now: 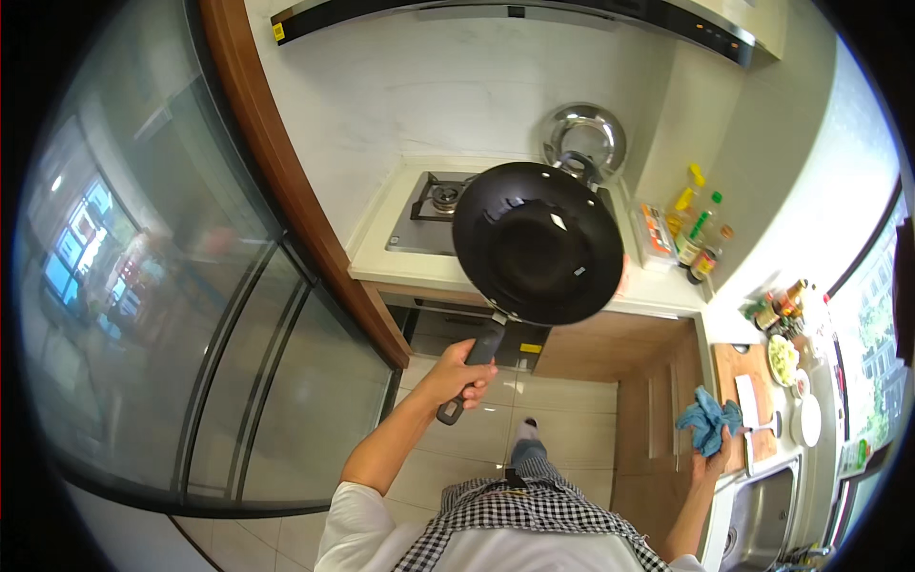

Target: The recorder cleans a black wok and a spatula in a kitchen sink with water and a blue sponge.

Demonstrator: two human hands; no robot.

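My left hand is closed around the dark handle of a black wok, which is held up in front of the gas stove with its inside facing me. The wok hides much of the stove. My right hand grips a crumpled blue cloth beside the right-hand counter. Near that hand a cleaver lies on a wooden cutting board. A shiny metal lid leans against the wall behind the stove.
Bottles and a plastic box stand right of the stove. A plate of chopped vegetables, a white bowl and a steel sink are on the right. A glass door borders the left, and a range hood hangs above.
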